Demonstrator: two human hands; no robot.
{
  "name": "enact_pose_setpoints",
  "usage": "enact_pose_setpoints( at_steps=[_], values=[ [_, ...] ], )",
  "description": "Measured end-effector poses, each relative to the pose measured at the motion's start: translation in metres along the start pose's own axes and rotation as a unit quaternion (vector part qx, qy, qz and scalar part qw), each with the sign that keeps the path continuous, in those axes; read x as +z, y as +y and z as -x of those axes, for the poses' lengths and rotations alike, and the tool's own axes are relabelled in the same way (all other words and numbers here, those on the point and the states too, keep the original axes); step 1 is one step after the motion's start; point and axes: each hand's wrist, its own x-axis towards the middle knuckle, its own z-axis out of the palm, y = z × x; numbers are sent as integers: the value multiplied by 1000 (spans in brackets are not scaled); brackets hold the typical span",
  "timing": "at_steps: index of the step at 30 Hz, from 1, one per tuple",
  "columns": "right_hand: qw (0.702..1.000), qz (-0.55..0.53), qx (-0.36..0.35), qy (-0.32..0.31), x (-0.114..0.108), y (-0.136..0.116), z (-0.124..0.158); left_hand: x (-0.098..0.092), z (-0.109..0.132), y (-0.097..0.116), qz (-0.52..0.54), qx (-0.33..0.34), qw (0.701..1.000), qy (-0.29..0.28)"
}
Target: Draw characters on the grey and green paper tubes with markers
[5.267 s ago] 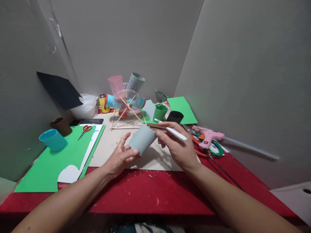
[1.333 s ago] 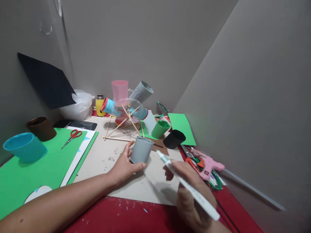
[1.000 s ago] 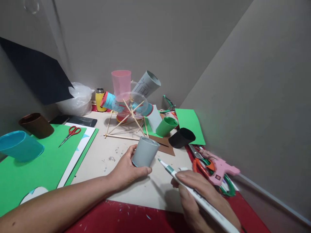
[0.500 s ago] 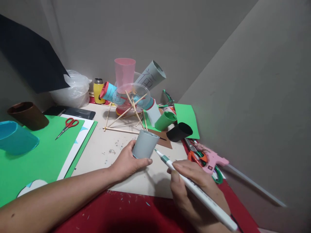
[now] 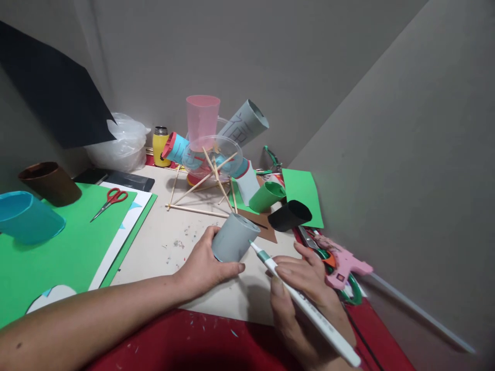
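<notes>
A grey paper tube (image 5: 234, 239) is gripped low down by my left hand (image 5: 204, 263), its open end tilted up and to the right. My right hand (image 5: 305, 304) pinches a white marker pen (image 5: 309, 309) with a green band. The pen's tip is at the tube's right side; whether it touches cannot be made out. Behind the tube stands a frame of wooden sticks (image 5: 197, 210) with clear round discs (image 5: 216, 149). Around the discs sit a pink cup (image 5: 203, 118), a grey tube with a drawn character (image 5: 245, 123) and a blue-and-red tube (image 5: 176, 148).
Green (image 5: 268, 197) and black tubes (image 5: 290, 215) lie right of the frame. Scissors (image 5: 112, 201) rest on green sheets (image 5: 77, 247) at left, near brown (image 5: 54, 185) and blue tubes (image 5: 31, 219). A pink glue gun (image 5: 346, 263) lies at right. A yellow bottle (image 5: 160, 148) stands behind.
The grey tube has tilted further right, and the pen tip has come closer to its side. My right hand's fingers have shifted on the pen. The view has moved slightly.
</notes>
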Motion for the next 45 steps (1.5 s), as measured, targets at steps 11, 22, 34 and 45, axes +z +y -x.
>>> enact_pose_setpoints(
  at_steps=[11,22,34,45],
  values=[
    [999,28,-15,-16,1,0,-2,3,4,3,-40,1,999,9],
    [999,36,-14,4,6,-1,0,2,3,2,-43,9,999,5],
    [999,38,-32,19,9,-1,-1,3,1,2,-48,8,999,8],
    [999,32,-31,11,10,4,4,2,2,1,-49,12,999,4]
  ],
)
